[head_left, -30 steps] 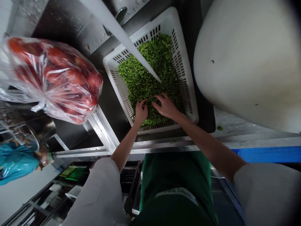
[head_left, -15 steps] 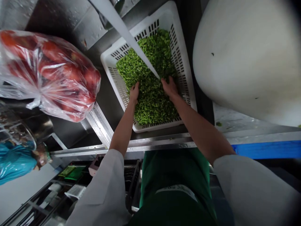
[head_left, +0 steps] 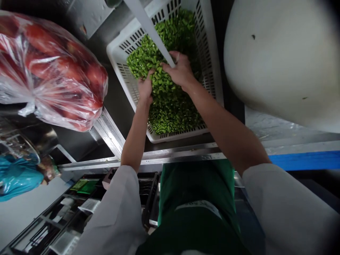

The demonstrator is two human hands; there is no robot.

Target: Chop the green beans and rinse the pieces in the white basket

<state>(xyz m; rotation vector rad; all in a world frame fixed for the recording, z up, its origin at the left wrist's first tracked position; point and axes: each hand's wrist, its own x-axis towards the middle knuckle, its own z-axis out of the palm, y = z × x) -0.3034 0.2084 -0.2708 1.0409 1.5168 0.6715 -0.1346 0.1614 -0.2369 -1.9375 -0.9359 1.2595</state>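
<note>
Left hand point(head_left: 145, 86), fingers curled and cupped into the chopped green pieces point(head_left: 172, 109), gathering a mound against the right hand point(head_left: 180, 72), which lies palm down and loosely spread over the same mound, so that the two press a heap between them under the stream of water point(head_left: 150, 28); the grip looks like a scooping hold for rinsing, though how much each palm encloses is hidden by the greens. Chopped green pieces: fill the white slotted basket point(head_left: 212, 71), heaped toward its middle where the stream lands. White slotted basket: sits in the dark sink, its slots presumably letting water drain off. Bag of red tomatoes point(head_left: 53, 74): clear plastic, left of the basket, apart from it. Large white round board point(head_left: 278, 60): right of the basket, close beside its rim. Steel counter edge point(head_left: 186, 154): just below the basket, between it and the person's green apron point(head_left: 196, 198)
</note>
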